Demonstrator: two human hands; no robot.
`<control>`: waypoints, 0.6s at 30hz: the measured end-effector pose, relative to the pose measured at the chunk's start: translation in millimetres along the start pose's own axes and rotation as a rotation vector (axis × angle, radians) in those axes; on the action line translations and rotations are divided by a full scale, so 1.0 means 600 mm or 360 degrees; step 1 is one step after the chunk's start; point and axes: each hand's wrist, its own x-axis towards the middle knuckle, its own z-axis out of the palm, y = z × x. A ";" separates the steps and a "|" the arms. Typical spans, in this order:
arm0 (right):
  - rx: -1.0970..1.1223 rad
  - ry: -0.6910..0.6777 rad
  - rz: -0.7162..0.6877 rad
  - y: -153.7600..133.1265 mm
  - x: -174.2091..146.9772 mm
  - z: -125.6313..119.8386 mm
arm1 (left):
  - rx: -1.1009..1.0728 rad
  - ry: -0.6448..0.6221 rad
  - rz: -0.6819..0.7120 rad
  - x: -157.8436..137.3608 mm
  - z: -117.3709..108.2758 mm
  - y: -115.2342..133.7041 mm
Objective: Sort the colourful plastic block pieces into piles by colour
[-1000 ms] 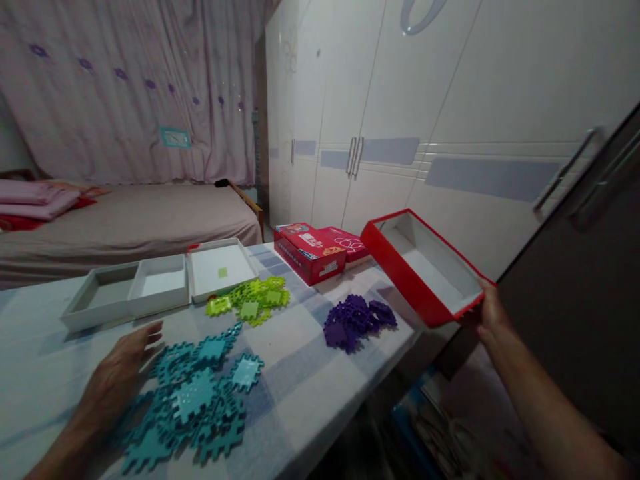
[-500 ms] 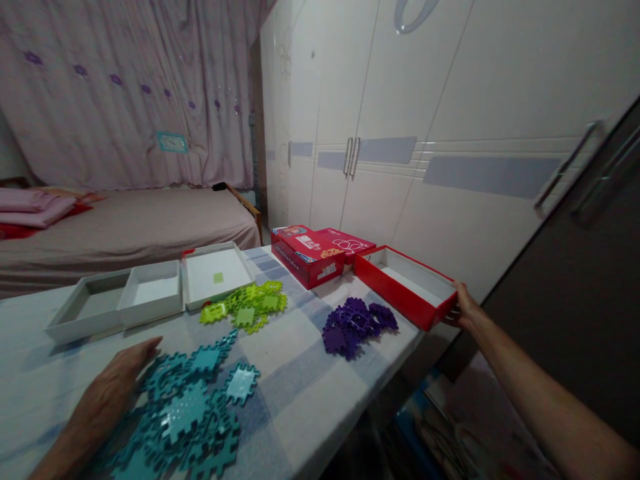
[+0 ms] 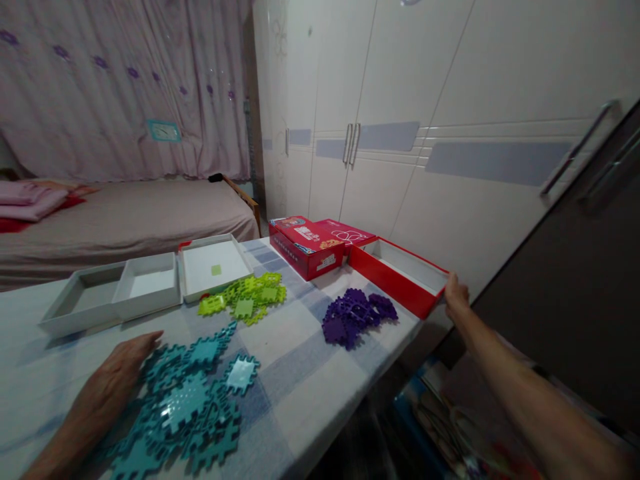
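My left hand (image 3: 117,370) rests on the table with its fingers stretched out, at the left edge of a heap of teal toothed building tiles (image 3: 185,400). One teal tile (image 3: 241,373) lies a little apart from that heap. Over on the right, my right hand (image 3: 456,297) is closed at the near right end of a shallow red box (image 3: 400,288), white inside. Part of its fingers is hidden. Purple toothed pieces (image 3: 350,320) lie in a pile just in front of this box. Yellow-green pieces (image 3: 245,303) form another pile farther back.
A printed red box (image 3: 313,250) and a flat red box (image 3: 345,233) stand at the table's back. At left are a white divided tray (image 3: 83,320) and a white open lid (image 3: 213,257). White wardrobe doors (image 3: 380,193) rise behind the table (image 3: 280,373); beyond lies a bed (image 3: 150,207).
The shallow red box has shifted slightly left, closer to the other red boxes, with my right hand at its end. The view has tilted a little; my left hand stays beside the teal heap.
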 end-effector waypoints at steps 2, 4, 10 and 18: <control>-0.0117 0.0161 -0.0242 -0.006 -0.034 -0.006 | -0.0016 -0.0008 0.0014 -0.002 -0.001 0.005; -0.0261 0.0010 -0.0781 -0.013 -0.076 -0.009 | -0.0005 -0.0032 0.0017 -0.003 -0.003 0.010; -0.0813 -0.1149 -0.1369 -0.018 -0.161 0.022 | 0.0023 -0.0042 0.0029 -0.001 -0.004 0.007; -0.0926 -0.1275 -0.1356 -0.004 -0.142 0.049 | 0.0148 -0.0075 0.0191 -0.002 0.001 -0.031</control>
